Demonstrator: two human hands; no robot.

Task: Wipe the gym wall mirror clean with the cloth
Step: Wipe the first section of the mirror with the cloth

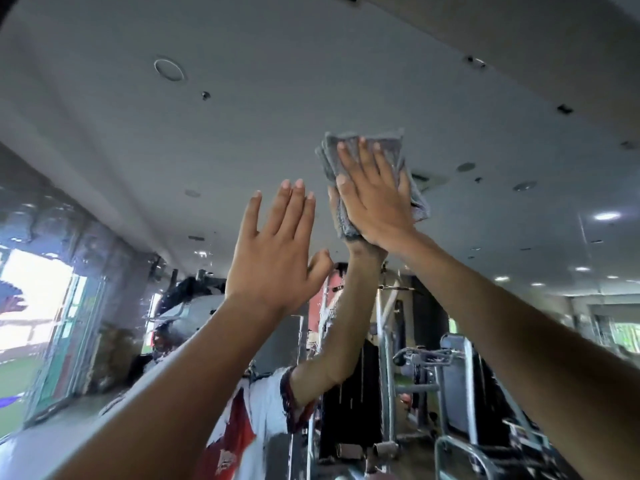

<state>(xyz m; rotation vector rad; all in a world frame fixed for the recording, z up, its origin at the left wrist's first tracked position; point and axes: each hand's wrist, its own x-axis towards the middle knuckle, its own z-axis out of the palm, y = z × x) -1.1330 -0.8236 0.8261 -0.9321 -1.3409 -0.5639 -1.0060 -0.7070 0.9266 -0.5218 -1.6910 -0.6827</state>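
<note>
Pressing a grey cloth [328,159] flat on the big mirror [242,98], the right hand [375,202] is reaching up high. Its fingers are lying straight and a little spread on the cloth, pushing it and not curling round it. The cloth is folded and is sitting between the palm and the glass, up where the mirror is showing the ceiling. The left hand [273,251] is reaching up too, just beside the right one and a bit lower. Its fingers are straight and close together, with the thumb sticking out, and it is holding nothing — I cannot tell if it is touching the glass. Lower down, the mirror is showing the person's arm [343,323], a white and red shirt [263,410] and some grey gym machines [426,362].
</note>
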